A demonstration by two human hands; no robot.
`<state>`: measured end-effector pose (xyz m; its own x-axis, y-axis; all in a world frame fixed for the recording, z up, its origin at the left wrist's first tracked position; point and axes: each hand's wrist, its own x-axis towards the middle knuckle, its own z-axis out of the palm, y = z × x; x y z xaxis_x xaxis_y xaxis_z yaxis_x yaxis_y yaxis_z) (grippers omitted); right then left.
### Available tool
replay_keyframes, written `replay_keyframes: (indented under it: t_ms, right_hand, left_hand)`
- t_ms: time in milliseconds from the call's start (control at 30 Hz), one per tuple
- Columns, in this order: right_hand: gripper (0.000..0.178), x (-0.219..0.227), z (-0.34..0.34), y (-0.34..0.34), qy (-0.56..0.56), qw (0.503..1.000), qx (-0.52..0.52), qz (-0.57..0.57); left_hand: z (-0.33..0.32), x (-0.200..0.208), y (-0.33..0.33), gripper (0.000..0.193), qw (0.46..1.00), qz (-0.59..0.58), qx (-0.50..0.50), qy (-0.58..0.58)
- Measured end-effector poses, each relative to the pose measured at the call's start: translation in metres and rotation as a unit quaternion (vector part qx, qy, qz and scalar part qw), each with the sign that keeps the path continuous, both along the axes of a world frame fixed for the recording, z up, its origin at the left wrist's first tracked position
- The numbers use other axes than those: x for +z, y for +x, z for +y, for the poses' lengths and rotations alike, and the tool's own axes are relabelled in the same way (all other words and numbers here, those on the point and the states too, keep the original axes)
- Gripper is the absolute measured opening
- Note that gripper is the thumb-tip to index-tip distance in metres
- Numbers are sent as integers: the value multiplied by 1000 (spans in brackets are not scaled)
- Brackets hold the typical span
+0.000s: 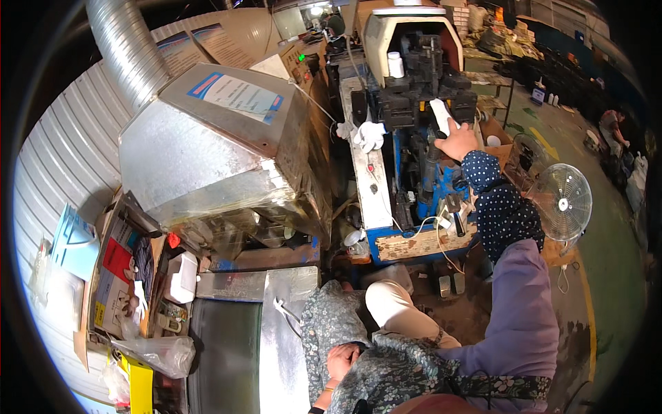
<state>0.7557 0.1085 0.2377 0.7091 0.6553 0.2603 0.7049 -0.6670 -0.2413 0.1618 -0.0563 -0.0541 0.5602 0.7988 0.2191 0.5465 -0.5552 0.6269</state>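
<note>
My right hand [456, 142] reaches out over a blue and black machine [429, 179], its thumb and forefinger apart. The fingers are at the near end of a white elongated piece [440, 116], beside a dark part of the machine. Whether they touch the white piece I cannot tell. A dotted dark sleeve cover [507, 217] covers that forearm. My left hand [339, 360] rests low on my lap, on the flowered cloth [407, 366], with its fingers curled in. Their tips are hidden, so anything inside them cannot be made out.
Left of the machine runs a narrow white ledge [376, 200] with a crumpled white cloth [369, 136]. A metal hood [207, 138] stands at left above a conveyor belt [224, 352]. A round fan [562, 203] is at right. Further right, another person [612, 130] bends down.
</note>
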Motion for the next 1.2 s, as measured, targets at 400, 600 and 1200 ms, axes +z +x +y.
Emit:
replay_keyframes:
  t_ms: [400,600,1200]
  right_hand:
    - [78,-70,-102,-72,287,938,161,-112]
    - [88,-124,-147,-215,378,867,322,43]
    - [49,-180,-152,-366,-147,479,379,778]
  left_hand:
    - [-7,8,1,13,995,-66,6,-81]
    - [13,55,22,23,938,-205,81,-269]
    - [3,88,-35,48,935,-144,68,-316]
